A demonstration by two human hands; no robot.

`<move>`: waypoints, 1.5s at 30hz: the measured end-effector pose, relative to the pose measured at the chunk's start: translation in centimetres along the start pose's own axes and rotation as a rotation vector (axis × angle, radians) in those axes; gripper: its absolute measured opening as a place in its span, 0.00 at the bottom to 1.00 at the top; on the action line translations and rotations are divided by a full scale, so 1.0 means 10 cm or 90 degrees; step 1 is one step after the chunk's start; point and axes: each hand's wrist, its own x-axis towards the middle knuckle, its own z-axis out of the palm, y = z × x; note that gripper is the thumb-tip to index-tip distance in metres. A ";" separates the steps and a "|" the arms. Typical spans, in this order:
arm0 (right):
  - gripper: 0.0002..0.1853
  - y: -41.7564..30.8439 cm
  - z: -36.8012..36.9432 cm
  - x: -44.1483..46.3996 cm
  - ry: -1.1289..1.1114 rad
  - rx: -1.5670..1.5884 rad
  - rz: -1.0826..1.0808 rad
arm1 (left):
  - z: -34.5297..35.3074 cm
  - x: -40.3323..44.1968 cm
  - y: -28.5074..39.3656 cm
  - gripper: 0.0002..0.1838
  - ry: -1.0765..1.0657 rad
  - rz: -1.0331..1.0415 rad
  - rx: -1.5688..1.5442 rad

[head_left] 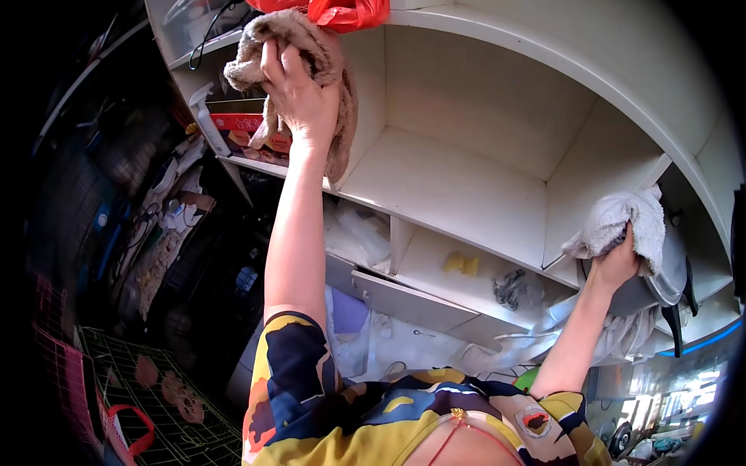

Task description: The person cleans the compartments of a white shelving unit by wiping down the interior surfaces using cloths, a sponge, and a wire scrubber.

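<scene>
My left hand [303, 97] is raised at the upper left, its fingers closed on a brown fluffy cloth [342, 132] that hangs down beside a shelf divider. At the right, my right hand [619, 260] grips a white cloth [625, 221] near the edge of the right divider. Between the two hands lies a large open white shelf compartment [458, 182] with bare inner walls. Pans with black handles [673, 330] sit just behind and below the white cloth.
A red bag [350, 12] is at the top. A spray bottle [206, 116] and a red box [237, 122] stand on the left shelf. Lower compartments hold a yellow item [461, 264] and plastic bags [517, 291]. A green wire basket [155, 380] is at the lower left.
</scene>
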 end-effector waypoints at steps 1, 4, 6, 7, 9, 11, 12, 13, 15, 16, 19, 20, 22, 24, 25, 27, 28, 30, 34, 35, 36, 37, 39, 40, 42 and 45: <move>0.18 0.01 0.00 -0.01 -0.013 0.006 -0.008 | 0.02 -0.07 -0.07 0.30 -0.029 -0.029 0.011; 0.18 0.06 0.00 -0.02 -0.003 0.002 -0.020 | 0.02 -0.36 -0.09 0.29 -0.028 -0.101 -0.013; 0.18 0.12 -0.06 0.01 -0.050 -0.008 -0.062 | 0.02 -0.87 -0.18 0.31 -0.048 -0.103 0.023; 0.19 0.18 -0.11 0.03 -0.054 0.010 -0.061 | 0.00 -1.16 -0.28 0.32 -0.079 -0.065 0.044; 0.19 0.30 -0.31 0.12 -0.114 -0.187 -0.187 | -0.07 -1.73 -0.35 0.32 -0.182 -0.173 0.068; 0.18 0.34 -0.47 0.17 -0.175 -0.391 -0.310 | -0.23 -1.94 -0.36 0.27 -0.174 -0.160 0.039; 0.18 0.34 -0.52 0.17 -0.176 -0.620 -0.434 | -0.31 -1.88 -0.30 0.25 -0.152 -0.152 -0.004; 0.18 0.33 -0.54 0.16 -0.178 -0.738 -0.491 | -0.38 -1.80 -0.25 0.22 -0.166 -0.163 -0.030; 0.18 0.31 -0.52 0.12 -0.174 -0.835 -0.543 | -0.55 -1.49 -0.09 0.17 -0.159 -0.092 -0.017; 0.17 0.31 -0.51 0.11 -0.170 -0.788 -0.510 | -0.57 -1.36 -0.03 0.17 -0.135 -0.052 -0.033; 0.15 0.27 -0.43 0.07 -0.164 -0.705 -0.506 | -0.45 -0.96 0.13 0.17 -0.093 0.100 -0.009; 0.14 0.22 -0.37 0.04 -0.166 -0.697 -0.529 | -0.36 -0.83 0.12 0.17 -0.102 0.153 0.042; 0.13 0.15 -0.29 0.00 -0.166 -0.691 -0.553 | -0.21 -0.52 0.18 0.16 -0.216 0.258 0.165; 0.13 0.11 -0.31 -0.02 -0.202 -0.710 -0.563 | 0.14 -0.50 -0.05 0.15 -0.276 0.370 0.260; 0.13 0.10 -0.32 -0.02 -0.193 -0.672 -0.545 | 0.29 -0.55 -0.10 0.14 -0.319 0.445 0.331; 0.13 0.06 -0.32 -0.01 -0.205 -0.685 -0.553 | 0.57 -0.75 -0.17 0.15 -0.442 0.483 0.368; 0.13 0.05 -0.33 -0.02 -0.218 -0.696 -0.560 | 0.67 -0.87 -0.21 0.15 -0.565 0.519 0.407; 0.13 0.04 -0.36 -0.05 -0.237 -0.736 -0.558 | 0.94 -1.30 -0.42 0.11 -0.531 0.663 0.468; 0.13 -0.08 -0.35 -0.09 -0.263 -0.853 -0.631 | 1.51 -1.82 -0.49 0.12 -0.674 0.222 0.042; 0.13 -0.09 -0.36 -0.09 -0.266 -0.869 -0.639 | 1.47 -1.56 -0.22 0.12 -0.841 0.136 0.091; 0.13 -0.11 -0.37 -0.09 -0.270 -0.884 -0.647 | 1.62 -1.61 -0.25 0.13 -0.825 0.158 0.083; 0.14 -0.15 -0.28 -0.07 -0.297 -0.764 -0.559 | 1.77 -1.62 -0.36 0.14 -0.805 0.178 0.078; 0.15 -0.05 -0.34 -0.02 -0.317 -0.653 -0.457 | 1.87 -1.52 -0.36 0.15 -0.840 0.202 0.078; 0.17 0.15 -0.49 0.00 -0.320 -0.529 -0.400 | 1.87 -1.49 -0.35 0.16 -0.864 0.220 0.089; 0.19 0.34 -0.68 0.05 -0.309 -0.414 -0.349 | 1.92 -1.59 -0.42 0.16 -0.822 0.226 0.039; 0.18 0.36 -0.80 0.05 -0.245 -0.241 -0.197 | 1.85 -1.72 -0.17 0.17 -0.744 0.110 -0.074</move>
